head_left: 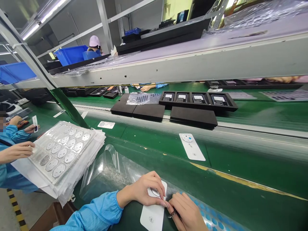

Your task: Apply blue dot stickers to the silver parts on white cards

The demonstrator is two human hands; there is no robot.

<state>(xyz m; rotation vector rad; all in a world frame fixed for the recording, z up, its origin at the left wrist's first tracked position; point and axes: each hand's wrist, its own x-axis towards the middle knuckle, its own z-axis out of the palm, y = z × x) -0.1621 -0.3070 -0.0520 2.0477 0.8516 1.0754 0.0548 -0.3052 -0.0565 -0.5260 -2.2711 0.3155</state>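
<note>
belt (240,166): green, wide, running across the whole view; carries everything below.
black trays (197,101): well apart, beyond the rail, one holding four dark units in a row.
blister stack (62,150): clear formed sheets piled at left, round sockets in rows; a co-worker's hand (16,151) resting on its near-left edge.
film (113,173): loose clear sheet, curled, lying between the stack and the near hands; soft, floppy, likely slippery.
dot sheet (211,221): clear liner with blue dots, under and right of the right hand.
far plate (192,146): white, flat on the belt, blue dot on its round socket, untouched.
plate (154,215): white faceplate, flat on the belt at the bottom edge, between both hands; looks thin, light, stiff, glossy, so probably prone to sliding and marking; edges and bare lower end seem the safest places to hold, round socket face best left clear.
left hand (146,191): fingers spread and pressed down over the plate's upper end, pinning rather than gripping it.
right hand (187,213): fingers drawn together at the plate's right edge, touching the left fingertips; something small and dark pinched there, too hidden to name.
</note>
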